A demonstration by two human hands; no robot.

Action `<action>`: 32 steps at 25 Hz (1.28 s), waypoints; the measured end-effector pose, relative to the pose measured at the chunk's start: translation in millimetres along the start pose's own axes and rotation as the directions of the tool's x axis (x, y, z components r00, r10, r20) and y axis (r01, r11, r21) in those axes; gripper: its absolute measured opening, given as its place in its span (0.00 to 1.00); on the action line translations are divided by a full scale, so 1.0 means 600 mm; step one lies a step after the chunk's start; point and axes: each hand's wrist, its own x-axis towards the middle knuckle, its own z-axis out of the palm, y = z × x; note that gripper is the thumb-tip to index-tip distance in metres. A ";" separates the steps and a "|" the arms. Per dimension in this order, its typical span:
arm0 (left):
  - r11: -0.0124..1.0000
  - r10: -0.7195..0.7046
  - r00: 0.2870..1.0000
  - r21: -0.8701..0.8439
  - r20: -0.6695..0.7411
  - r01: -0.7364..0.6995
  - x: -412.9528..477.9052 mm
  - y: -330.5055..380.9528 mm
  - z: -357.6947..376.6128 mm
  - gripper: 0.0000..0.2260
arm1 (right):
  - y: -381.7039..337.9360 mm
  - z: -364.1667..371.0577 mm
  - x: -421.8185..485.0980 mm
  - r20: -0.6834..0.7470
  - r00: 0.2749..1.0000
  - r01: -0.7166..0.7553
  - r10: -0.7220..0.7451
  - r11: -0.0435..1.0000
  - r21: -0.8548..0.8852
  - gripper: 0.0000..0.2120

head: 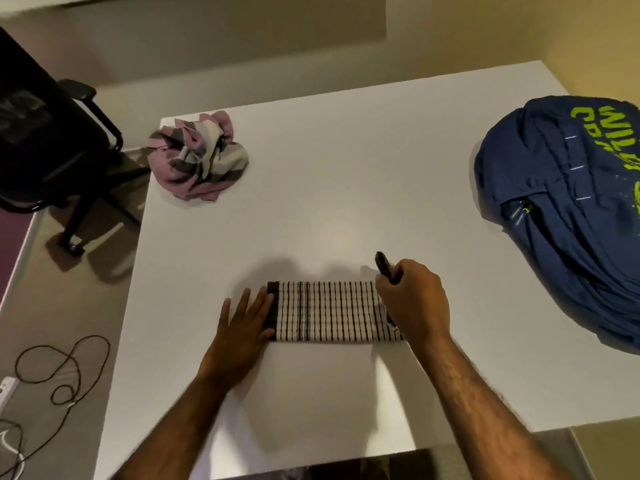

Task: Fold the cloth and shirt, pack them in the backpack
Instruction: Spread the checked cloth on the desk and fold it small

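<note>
While left hand [242, 323] presses, right hand [412, 299] pinches cloth [329, 311].

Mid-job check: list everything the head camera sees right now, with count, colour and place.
cloth: one, white with black stripes, folded into a strip, near front centre of the table
shirt: one, pink, grey and white stripes, crumpled, far left corner of the table
backpack: one, navy with lime lettering, lying at the table's right edge
table: one, white
office chair: one, black, on the floor to the left of the table
cable: one, dark, looped on the floor at lower left
power strip: one, white, on the floor at the left edge of the picture, partly cut off
left hand: flat, fingers straight, on the cloth's left end
right hand: curled, grips the cloth's right end
</note>
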 end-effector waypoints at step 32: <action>0.985 0.164 0.951 0.103 -0.262 -0.141 0.069 0.058 0.021 0.27 | 0.021 0.286 -0.065 0.164 0.936 0.348 -0.311 0.763 -0.545 0.33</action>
